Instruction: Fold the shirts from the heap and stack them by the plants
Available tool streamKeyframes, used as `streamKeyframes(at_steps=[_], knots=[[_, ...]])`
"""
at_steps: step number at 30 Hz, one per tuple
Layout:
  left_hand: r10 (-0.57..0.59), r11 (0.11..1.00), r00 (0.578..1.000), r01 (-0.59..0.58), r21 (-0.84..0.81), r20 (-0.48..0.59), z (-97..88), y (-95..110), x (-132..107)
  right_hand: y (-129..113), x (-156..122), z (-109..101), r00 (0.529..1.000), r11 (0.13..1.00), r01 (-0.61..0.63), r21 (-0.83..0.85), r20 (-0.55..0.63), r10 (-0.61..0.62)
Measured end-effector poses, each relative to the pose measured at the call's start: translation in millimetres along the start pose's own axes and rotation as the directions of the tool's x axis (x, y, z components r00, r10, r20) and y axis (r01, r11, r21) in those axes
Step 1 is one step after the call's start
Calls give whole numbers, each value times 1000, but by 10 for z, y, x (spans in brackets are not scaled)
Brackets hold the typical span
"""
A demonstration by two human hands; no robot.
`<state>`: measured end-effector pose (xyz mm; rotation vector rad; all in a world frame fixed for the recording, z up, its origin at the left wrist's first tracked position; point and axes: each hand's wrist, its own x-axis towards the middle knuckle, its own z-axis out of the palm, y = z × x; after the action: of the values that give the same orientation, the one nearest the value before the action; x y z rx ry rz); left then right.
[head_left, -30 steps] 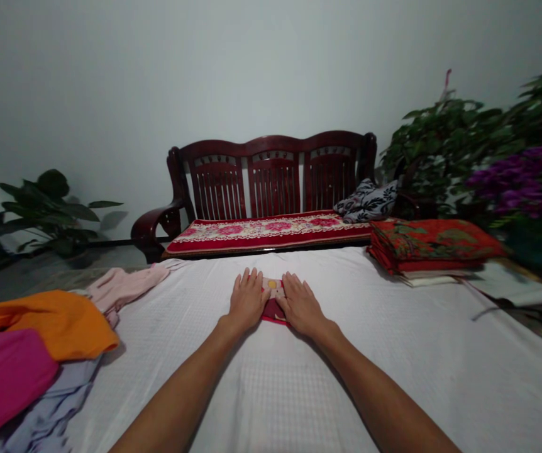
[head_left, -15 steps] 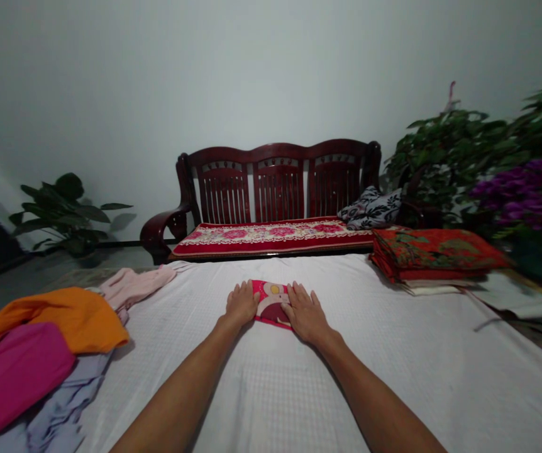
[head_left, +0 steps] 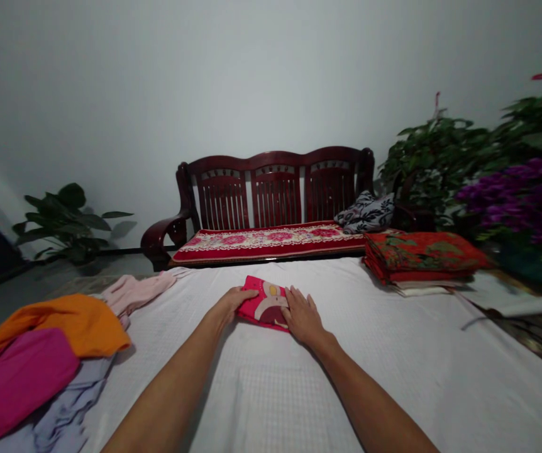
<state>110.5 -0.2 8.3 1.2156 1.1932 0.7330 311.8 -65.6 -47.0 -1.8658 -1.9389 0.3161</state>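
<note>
A small folded pink cloth [head_left: 265, 304] with a printed figure lies in the middle of the white sheet [head_left: 271, 377]. My left hand [head_left: 231, 302] grips its left edge, fingers curled under the fold and lifting that side slightly. My right hand [head_left: 302, 316] lies flat on the cloth's right side, fingers stretched out and pressing down.
A pile of loose clothes lies at the left: orange [head_left: 70, 321], magenta [head_left: 11, 377], lilac [head_left: 58, 409] and pale pink [head_left: 134, 290]. Folded red patterned fabric [head_left: 419, 257] sits at the right. Beyond are a dark wooden bench [head_left: 271, 207], a patterned cushion [head_left: 365, 212] and potted plants [head_left: 502, 176].
My left hand went from lying flat on the cloth to gripping its left edge and raising it. More of the pink cloth shows between my hands. The camera tilted down a little.
</note>
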Motion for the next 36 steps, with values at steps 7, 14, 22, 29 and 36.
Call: streamKeyframes(at_steps=[7, 14, 22, 29, 36], knots=[[167, 877, 984, -118, -465, 64, 71, 143, -254, 83, 149, -125, 963, 584, -99, 806, -70, 260], [259, 728, 965, -175, -663, 29, 281, 485, -397, 46, 53, -202, 920, -380, -357, 853, 392, 15], [222, 626, 974, -180, -759, -47, 627, 449, -409, -124, -19, -617, 998, -660, -20, 751, 59, 37], [150, 610, 984, -170, -774, -99, 908, 215, -338, -223, 6, -518, 977, -654, -40, 755, 167, 133], [192, 717, 981, -161, -678, -30, 1049, 71, -440, -28, -43, -679, 965, -581, -179, 794, 256, 53]])
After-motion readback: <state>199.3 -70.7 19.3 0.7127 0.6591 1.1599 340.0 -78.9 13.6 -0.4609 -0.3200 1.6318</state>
